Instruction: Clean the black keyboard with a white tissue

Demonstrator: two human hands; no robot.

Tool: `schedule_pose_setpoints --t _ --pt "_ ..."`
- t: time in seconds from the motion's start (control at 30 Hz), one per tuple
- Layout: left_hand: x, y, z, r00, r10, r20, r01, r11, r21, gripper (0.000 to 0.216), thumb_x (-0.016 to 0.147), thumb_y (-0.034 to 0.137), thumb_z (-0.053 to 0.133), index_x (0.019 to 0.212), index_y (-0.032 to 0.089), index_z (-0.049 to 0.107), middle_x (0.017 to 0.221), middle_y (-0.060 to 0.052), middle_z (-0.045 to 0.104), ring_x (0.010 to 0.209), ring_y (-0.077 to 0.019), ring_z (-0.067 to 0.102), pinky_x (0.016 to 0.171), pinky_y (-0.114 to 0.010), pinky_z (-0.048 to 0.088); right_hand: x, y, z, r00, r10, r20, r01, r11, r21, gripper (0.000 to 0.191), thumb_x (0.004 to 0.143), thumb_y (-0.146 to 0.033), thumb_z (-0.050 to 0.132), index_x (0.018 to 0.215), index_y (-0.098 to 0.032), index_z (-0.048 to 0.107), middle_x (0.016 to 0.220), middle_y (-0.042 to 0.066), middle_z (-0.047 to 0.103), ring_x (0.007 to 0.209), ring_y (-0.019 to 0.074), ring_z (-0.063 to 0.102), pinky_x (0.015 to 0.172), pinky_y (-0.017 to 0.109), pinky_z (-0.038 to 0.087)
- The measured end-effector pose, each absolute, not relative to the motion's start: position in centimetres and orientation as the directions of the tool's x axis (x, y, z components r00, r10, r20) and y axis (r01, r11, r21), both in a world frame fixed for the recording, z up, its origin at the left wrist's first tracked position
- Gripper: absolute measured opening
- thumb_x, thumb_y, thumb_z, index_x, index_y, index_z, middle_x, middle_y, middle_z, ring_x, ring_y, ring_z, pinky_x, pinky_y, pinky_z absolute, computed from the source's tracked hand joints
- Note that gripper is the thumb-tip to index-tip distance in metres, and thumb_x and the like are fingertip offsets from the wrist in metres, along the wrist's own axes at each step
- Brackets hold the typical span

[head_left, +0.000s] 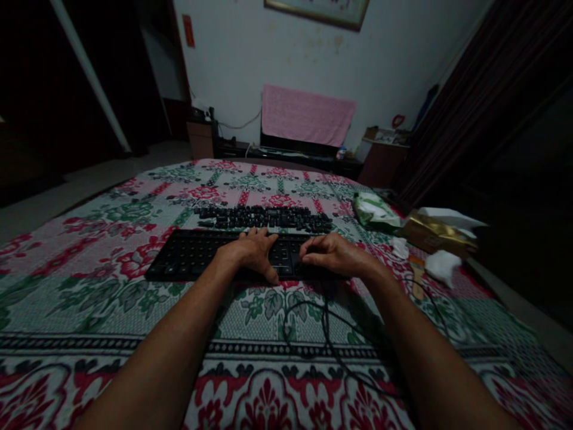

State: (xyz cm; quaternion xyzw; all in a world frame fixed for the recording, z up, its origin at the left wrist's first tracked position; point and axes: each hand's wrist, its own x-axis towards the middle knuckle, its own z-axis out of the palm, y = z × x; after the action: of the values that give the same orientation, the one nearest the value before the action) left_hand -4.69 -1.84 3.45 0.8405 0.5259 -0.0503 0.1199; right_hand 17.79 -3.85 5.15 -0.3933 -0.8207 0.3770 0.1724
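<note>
A black keyboard [197,255] lies across the patterned cover, most of its keycaps off and small pale key posts showing. My left hand [256,251] rests on its middle with the fingers spread and the thumb toward the near edge. Over the right-hand section, my right hand [329,252] has its fingers curled together in a pinch against the keyboard. Whatever sits between those fingertips is hidden. Just beyond the keyboard, loose black keycaps [264,216] lie in a long, rough band.
A black cable [326,325] loops across the cover [134,322] beneath my right forearm. To the right are a wooden-handled brush [418,278], crumpled white tissue [442,266], a green-and-white tissue pack [376,210] and a gold box [436,233]. A pink towel [307,114] hangs over a screen beyond.
</note>
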Motion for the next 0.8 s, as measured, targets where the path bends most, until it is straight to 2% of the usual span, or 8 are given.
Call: schedule_pose_setpoints --t 0.17,0.37,0.47,0.63,0.8 --pt "-4.7 -1.6 3.2 0.441 0.871 -0.214 0.897 -0.420 0.139 0.112 0.036 0.070 0.068 0.134 0.027 0.036 0.144 -0.012 0.030 0.127 -0.0388 0.029 0.100 -0.050 0.030 17.4 -4.0 5.2 -0.617 0.787 0.018 0.558 0.453 -0.695 0.019 0.078 -0.032 0.057 0.087 -0.017 0.066 0.068 -0.003 0.059 0.060 0.0091 0.050 0.056 0.019 0.039" --pt "-4.6 -1.6 3.1 0.443 0.873 -0.204 0.896 -0.424 0.129 0.110 0.037 0.066 0.069 0.134 0.026 0.036 0.144 -0.013 0.028 0.127 -0.0386 0.029 0.100 -0.051 0.030 18.2 -3.8 4.5 -0.616 0.787 -0.009 0.488 0.373 -0.789 0.021 0.076 -0.033 0.059 0.088 -0.017 0.066 0.071 -0.002 0.062 0.060 0.0091 0.052 0.057 0.019 0.041" --pt "-4.5 -1.7 3.3 0.441 0.873 -0.209 0.897 -0.423 0.126 0.111 0.037 0.067 0.069 0.135 0.026 0.036 0.144 -0.013 0.028 0.127 -0.0388 0.028 0.100 -0.051 0.029 18.3 -3.8 4.3 -0.602 0.798 -0.034 0.504 0.347 -0.791 0.022 0.076 -0.032 0.059 0.089 -0.017 0.066 0.072 -0.002 0.062 0.062 0.0096 0.053 0.059 0.020 0.041" --pt "-4.5 -1.8 3.3 0.436 0.873 -0.218 0.900 -0.420 0.118 0.112 0.038 0.067 0.069 0.136 0.026 0.034 0.144 -0.013 0.030 0.128 -0.0385 0.028 0.100 -0.050 0.030 17.8 -4.1 4.4 -0.603 0.797 -0.005 0.553 0.414 -0.722 0.021 0.076 -0.031 0.057 0.087 -0.017 0.068 0.071 -0.002 0.062 0.060 0.0100 0.052 0.057 0.020 0.040" --pt "-4.4 -1.7 3.1 0.438 0.872 -0.218 0.899 -0.424 0.107 0.116 0.037 0.068 0.068 0.138 0.026 0.031 0.146 -0.013 0.025 0.128 -0.0391 0.027 0.101 -0.050 0.030 17.3 -4.3 4.5 -0.613 0.790 0.010 0.585 0.462 -0.667 0.018 0.077 -0.030 0.056 0.086 -0.018 0.068 0.067 -0.004 0.060 0.059 0.0094 0.050 0.056 0.020 0.037"
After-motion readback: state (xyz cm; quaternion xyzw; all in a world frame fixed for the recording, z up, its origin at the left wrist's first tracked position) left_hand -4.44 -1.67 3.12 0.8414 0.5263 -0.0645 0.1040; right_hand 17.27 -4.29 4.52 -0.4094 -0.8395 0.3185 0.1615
